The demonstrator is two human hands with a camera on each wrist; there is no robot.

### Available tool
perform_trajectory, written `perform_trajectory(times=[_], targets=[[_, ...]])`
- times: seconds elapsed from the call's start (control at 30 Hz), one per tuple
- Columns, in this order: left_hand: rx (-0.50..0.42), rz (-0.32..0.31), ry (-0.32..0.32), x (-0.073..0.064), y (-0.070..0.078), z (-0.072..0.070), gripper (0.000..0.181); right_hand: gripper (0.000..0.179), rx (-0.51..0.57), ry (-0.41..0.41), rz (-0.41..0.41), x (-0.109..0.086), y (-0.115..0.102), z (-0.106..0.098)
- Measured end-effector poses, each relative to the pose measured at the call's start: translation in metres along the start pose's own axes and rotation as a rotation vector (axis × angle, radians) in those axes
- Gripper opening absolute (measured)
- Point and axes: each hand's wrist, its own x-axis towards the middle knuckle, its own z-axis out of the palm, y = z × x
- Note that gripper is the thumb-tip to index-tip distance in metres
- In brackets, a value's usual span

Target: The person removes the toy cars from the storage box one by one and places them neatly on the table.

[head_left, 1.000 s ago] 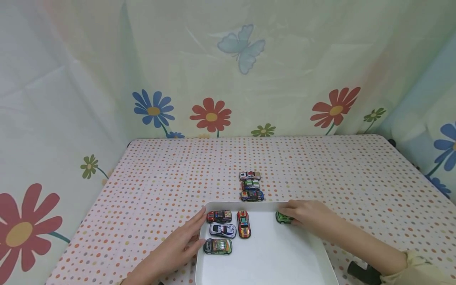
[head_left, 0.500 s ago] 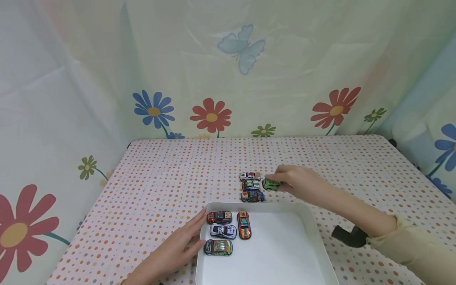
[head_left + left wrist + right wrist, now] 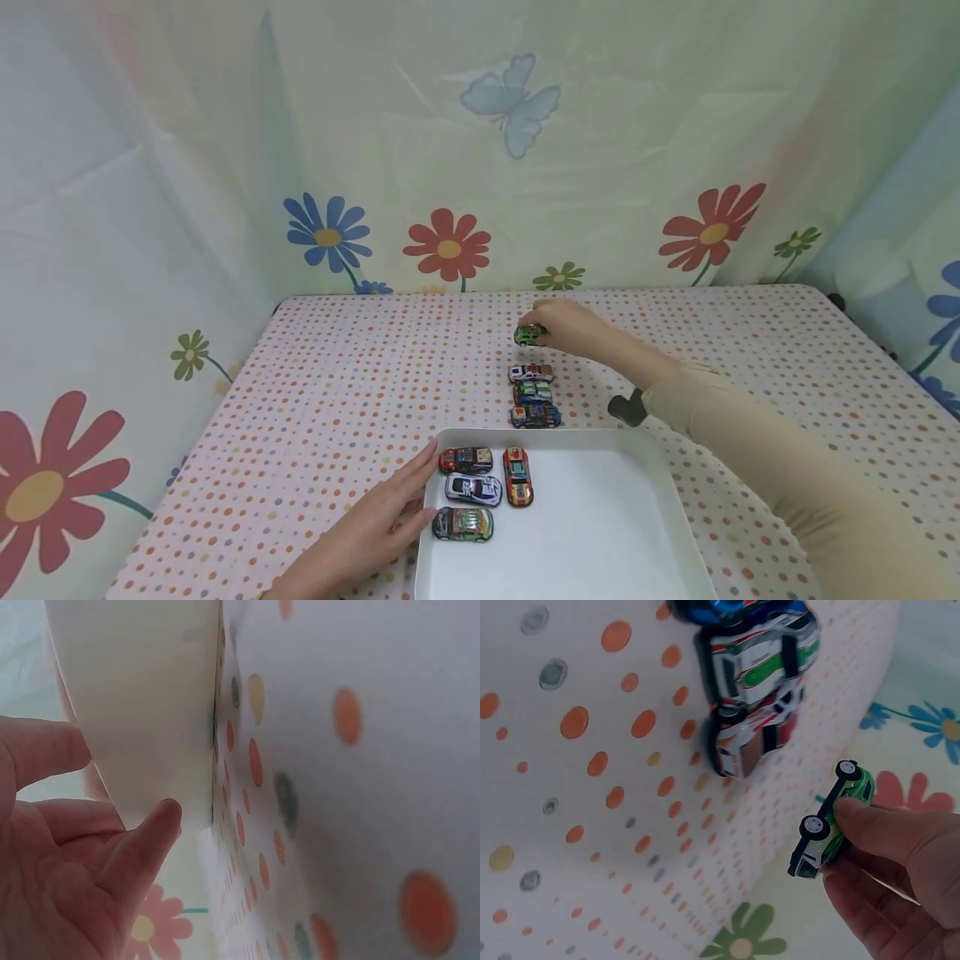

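My right hand (image 3: 573,325) pinches a green toy car (image 3: 528,336) between thumb and fingers, beyond a column of toy cars on the table. In the right wrist view the green car's wheels face sideways and it is held clear of the cloth. Closest to it in the column is a white toy car (image 3: 531,373), then a white-and-green one (image 3: 532,393) and a blue one (image 3: 536,417). My left hand (image 3: 375,521) lies along the left side of a white tray (image 3: 600,533). Its extended fingers touch the tray's wall and rim (image 3: 150,712).
Inside the tray, a dark red car (image 3: 465,460), a white car (image 3: 473,489) and a green-orange car (image 3: 462,524) stand at the left, beside a red-yellow car (image 3: 517,477). A dotted cloth (image 3: 360,375) covers the table. A flowered curtain (image 3: 600,167) hangs behind.
My right hand has lifted the green car out of the tray and carried it away from me and leftward, past the column's far end. The left hand has stayed at the tray.
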Motion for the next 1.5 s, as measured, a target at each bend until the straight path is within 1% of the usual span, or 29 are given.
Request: perform_trajectory(times=[0.17, 0.23, 0.33, 0.53, 0.6, 0.67, 0.77, 0.83, 0.9, 0.97, 1.03, 1.13, 1.2, 1.27, 1.33, 1.4, 1.5], targets=[[-0.014, -0.018, -0.008, 0.000, 0.002, 0.001, 0.061, 0.033, 0.017, -0.055, -0.002, 0.010, 0.007, 0.016], [-0.016, -0.021, -0.011, 0.000, 0.003, 0.001, 0.060, 0.032, 0.020, -0.084, 0.006, 0.011, 0.008, 0.020], [-0.008, -0.017, -0.012, 0.000, 0.003, 0.002, 0.060, 0.032, 0.022, -0.107, 0.008, 0.010, 0.007, 0.025], [-0.004, -0.014, -0.011, 0.000, 0.004, 0.003, 0.060, 0.030, 0.025, -0.105, -0.004, 0.007, 0.005, 0.030], [-0.009, -0.013, -0.012, 0.000, 0.003, 0.003, 0.060, 0.029, 0.022, -0.116, -0.005, 0.006, 0.004, 0.030], [-0.010, -0.013, -0.014, 0.000, 0.003, 0.004, 0.059, 0.030, 0.018, -0.141, -0.003, 0.005, 0.003, 0.029], [0.013, -0.018, -0.016, 0.000, 0.003, 0.004, 0.059, 0.035, 0.018, -0.180, 0.019, 0.001, 0.001, 0.022], [0.044, -0.022, -0.014, 0.000, 0.003, 0.005, 0.060, 0.038, 0.021, -0.170, 0.039, -0.003, -0.003, 0.013], [0.072, -0.023, -0.010, 0.000, 0.003, 0.005, 0.060, 0.040, 0.028, -0.126, 0.052, -0.010, -0.007, -0.001], [0.102, -0.020, -0.001, 0.001, 0.003, 0.005, 0.060, 0.040, 0.035, -0.061, 0.054, -0.021, -0.013, -0.016], [0.117, -0.016, 0.007, 0.001, 0.004, 0.005, 0.061, 0.040, 0.054, -0.013, 0.047, -0.037, -0.019, -0.031], [0.137, -0.013, 0.018, 0.001, 0.004, 0.004, 0.061, 0.041, 0.107, 0.011, 0.061, -0.073, -0.027, -0.046], [0.143, -0.009, 0.021, 0.002, 0.004, 0.003, 0.061, 0.042, 0.150, 0.008, 0.082, -0.101, -0.032, -0.049], [0.155, -0.007, 0.025, 0.002, 0.004, 0.002, 0.061, 0.044, 0.190, 0.001, 0.094, -0.126, -0.035, -0.046], [0.172, -0.010, 0.029, 0.002, 0.005, 0.001, 0.061, 0.047, 0.234, -0.015, 0.097, -0.148, -0.036, -0.039], [0.191, -0.015, 0.034, 0.002, 0.005, 0.000, 0.061, 0.050, 0.276, -0.047, 0.091, -0.164, -0.036, -0.028], [0.216, -0.015, 0.046, 0.003, 0.007, -0.002, 0.060, 0.056, 0.342, -0.097, 0.101, -0.179, -0.035, -0.012]])
